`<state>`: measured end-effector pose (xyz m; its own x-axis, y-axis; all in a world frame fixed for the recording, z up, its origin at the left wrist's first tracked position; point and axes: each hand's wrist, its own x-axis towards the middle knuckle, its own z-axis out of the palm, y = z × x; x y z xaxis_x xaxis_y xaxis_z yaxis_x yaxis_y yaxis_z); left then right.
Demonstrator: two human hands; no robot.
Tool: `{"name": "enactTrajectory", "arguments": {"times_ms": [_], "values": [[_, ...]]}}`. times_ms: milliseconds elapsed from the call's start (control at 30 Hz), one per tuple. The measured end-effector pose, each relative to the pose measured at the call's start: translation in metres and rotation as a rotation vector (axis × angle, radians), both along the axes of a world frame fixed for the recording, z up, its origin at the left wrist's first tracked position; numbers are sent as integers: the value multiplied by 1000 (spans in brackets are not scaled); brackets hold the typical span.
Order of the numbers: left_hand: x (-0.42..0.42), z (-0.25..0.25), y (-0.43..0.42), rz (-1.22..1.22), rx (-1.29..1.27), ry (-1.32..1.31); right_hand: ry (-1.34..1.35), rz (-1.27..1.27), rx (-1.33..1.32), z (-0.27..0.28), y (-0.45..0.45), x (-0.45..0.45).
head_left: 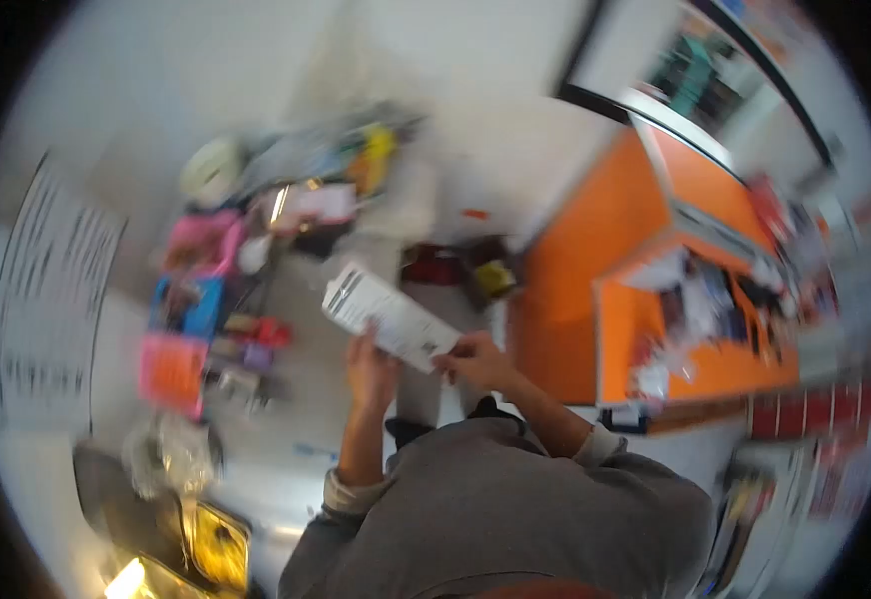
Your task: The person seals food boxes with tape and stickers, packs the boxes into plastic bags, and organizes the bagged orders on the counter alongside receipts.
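In front of my body I hold a long white package [388, 311] with dark print on its face and a dark mark near its upper left end. It slants down from upper left to lower right. My left hand [372, 365] grips its lower edge near the middle, with the fingertips on the face. At the lower right end, my right hand [475, 361] pinches the corner. Blur hides the wording, and the package's underside is out of sight.
On the left, a grey table [301, 399] bears a pink bin [173, 371], a blue bin [199, 304] and assorted items. An orange cabinet [565, 299] stands at right, its open drawer [615, 344] full of things. Yellow-lit metal trays [221, 547] sit at lower left.
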<state>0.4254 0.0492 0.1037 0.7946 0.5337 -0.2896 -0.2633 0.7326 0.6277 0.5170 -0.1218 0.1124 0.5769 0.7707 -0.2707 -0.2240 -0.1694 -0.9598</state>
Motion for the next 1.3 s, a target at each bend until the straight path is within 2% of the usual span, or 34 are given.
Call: {"name": "enactTrajectory", "arguments": {"times_ms": [67, 167, 200, 367, 433, 467, 500, 567, 667, 767, 800, 867, 933, 967, 1000, 1033, 1100, 1133, 1167, 1233, 1300], "values": [[30, 28, -29, -11, 9, 36, -65, -90, 5, 13, -58, 10], [85, 12, -72, -225, 142, -31, -108, -146, -107, 26, -136, 18], [102, 20, -100, -283, 219, 15, -96, -175, -118, 25, -166, 19], [197, 25, -262, -541, 200, -59, -71, -446, -128, 16, -327, 26], [235, 9, -332, -577, 127, -108, -83, -634, -123, -7, -388, 24], [249, -1, -358, -683, 227, -8, -74, -662, -199, -11, -415, 22], [258, -12, -377, -789, 332, 84, -71, -683, -269, -14, -433, 24], [272, -60, -420, -801, 340, 210, 7, -732, -209, -21, -458, 25], [268, -96, -445, -896, 706, 545, 106, -642, -323, -45, -482, 21], [276, -112, -454, -993, 934, 612, 156, -674, -273, -81, -477, 9], [277, -109, -458, -856, 847, 469, 110, -656, -304, -54, -471, 12], [288, -75, -466, -578, 667, 172, -3, -673, -202, 2, -471, 16], [284, 42, -478, -327, 460, -95, -167, -699, -57, 65, -479, 16], [281, 90, -479, -372, 504, -216, -278, -710, 35, 95, -492, 14], [281, 122, -481, -411, 541, -347, -261, -742, 116, 120, -505, 11], [290, 133, -492, -560, 654, -381, -250, -771, 197, 134, -517, 10], [316, 146, -533, -859, 878, -455, -125, -905, 176, 116, -545, 16], [330, 114, -556, -930, 897, -406, -183, -1019, 77, 89, -554, 23], [343, 58, -574, -996, 917, -360, -133, -1105, -69, 57, -561, 27], [346, -52, -582, -1032, 1056, -277, 40, -992, -324, -35, -582, 12], [329, -122, -566, -1101, 1255, -57, 330, -952, -281, -91, -571, -5]]}}
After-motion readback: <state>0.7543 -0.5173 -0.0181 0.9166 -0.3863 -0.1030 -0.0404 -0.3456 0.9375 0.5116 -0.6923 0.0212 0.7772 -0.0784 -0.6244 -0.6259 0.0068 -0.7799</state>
